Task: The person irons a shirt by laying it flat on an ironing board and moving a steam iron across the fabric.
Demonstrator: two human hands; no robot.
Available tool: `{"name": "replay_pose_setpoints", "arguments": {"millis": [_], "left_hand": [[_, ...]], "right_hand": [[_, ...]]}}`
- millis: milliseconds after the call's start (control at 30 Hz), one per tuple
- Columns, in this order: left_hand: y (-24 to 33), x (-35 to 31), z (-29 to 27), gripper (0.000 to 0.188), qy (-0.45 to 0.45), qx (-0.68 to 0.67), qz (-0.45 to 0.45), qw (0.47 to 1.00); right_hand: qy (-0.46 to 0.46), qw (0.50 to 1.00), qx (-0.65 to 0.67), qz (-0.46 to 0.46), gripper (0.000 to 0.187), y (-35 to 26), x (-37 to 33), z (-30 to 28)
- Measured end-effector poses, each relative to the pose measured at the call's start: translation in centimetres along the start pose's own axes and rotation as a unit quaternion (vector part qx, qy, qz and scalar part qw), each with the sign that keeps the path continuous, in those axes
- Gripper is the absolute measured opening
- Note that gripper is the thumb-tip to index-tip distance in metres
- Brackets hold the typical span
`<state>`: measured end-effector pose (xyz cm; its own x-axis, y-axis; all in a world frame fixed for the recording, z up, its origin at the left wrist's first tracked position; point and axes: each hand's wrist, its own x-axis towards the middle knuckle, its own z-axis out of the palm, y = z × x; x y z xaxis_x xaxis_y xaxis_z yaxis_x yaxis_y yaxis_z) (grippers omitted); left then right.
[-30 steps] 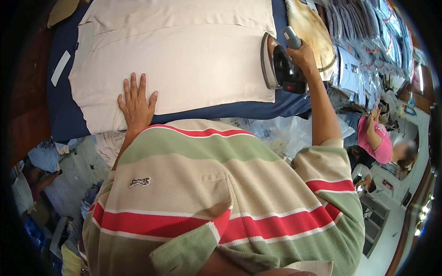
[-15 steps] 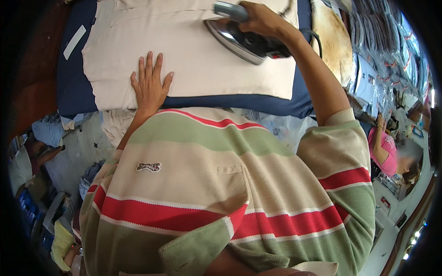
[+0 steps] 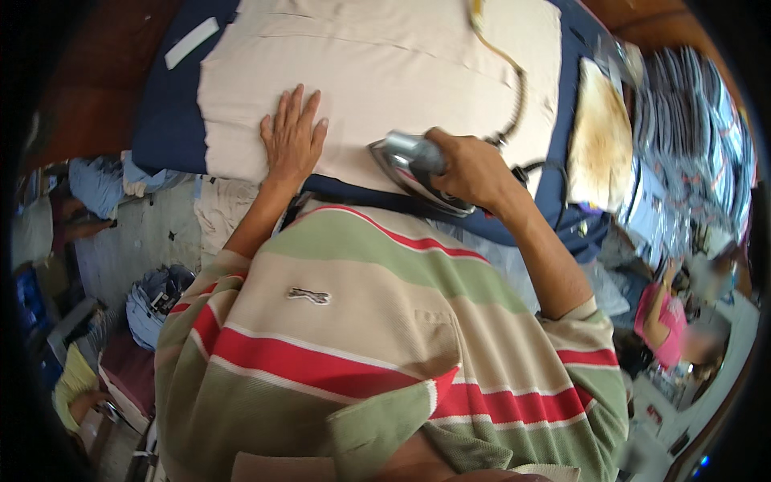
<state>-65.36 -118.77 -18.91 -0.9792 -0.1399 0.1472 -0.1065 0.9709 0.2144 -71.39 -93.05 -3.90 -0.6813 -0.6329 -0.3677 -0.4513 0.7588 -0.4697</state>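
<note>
A pale cream garment [image 3: 377, 80] lies spread over a dark blue padded board [image 3: 173, 120]. My left hand [image 3: 293, 136] rests flat on the garment's left part, fingers stretched and slightly apart. Wrapped round the grey handle of a clothes iron [image 3: 414, 161] is my right hand [image 3: 474, 169]. The iron sits at the garment's near edge, its pointed tip toward the left; part of its body is hidden by my hand. A coiled cord [image 3: 520, 92] runs from beside the iron up across the garment.
A white strip [image 3: 191, 42] lies on the board's far left. Right of the garment is a scorched cream cloth pad [image 3: 598, 136]. Beyond it stand stacks of folded blue clothes in clear plastic [image 3: 683, 120]. A person in pink [image 3: 660, 321] is at the right, another in yellow [image 3: 76, 386] lower left.
The iron in my right hand has come nearer to me, down to the garment's near edge. My left hand stays flat on the cloth. The whole view has turned and shifted.
</note>
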Motion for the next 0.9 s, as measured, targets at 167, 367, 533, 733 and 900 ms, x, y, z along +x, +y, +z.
{"name": "replay_pose_setpoints", "arguments": {"millis": [167,367,533,733,900], "left_hand": [[-11.9,7.8,-0.6,0.050,0.158,0.019,-0.242,0.957],[-16.4,10.7,-2.6,0.036,0.067,0.025,-0.356,0.932],[-18.3,11.0,-2.4,0.023,0.101,0.022,-0.267,0.958],[-17.4,8.5,-2.7,0.034,0.179,-0.002,-0.231,0.956],[-12.6,-0.7,-3.0,0.049,0.167,-0.054,-0.275,0.945]], "right_hand": [[0.134,0.980,0.056,0.138,0.039,1.7,5.6,-1.5],[0.120,0.991,0.045,0.040,0.044,0.1,12.7,-2.6],[0.092,0.996,0.015,-0.014,0.044,-5.1,18.6,-2.1],[0.037,0.996,0.002,-0.083,0.047,-12.3,23.2,-0.2],[-0.007,0.975,-0.066,-0.214,0.046,-15.2,23.7,1.4]]}}
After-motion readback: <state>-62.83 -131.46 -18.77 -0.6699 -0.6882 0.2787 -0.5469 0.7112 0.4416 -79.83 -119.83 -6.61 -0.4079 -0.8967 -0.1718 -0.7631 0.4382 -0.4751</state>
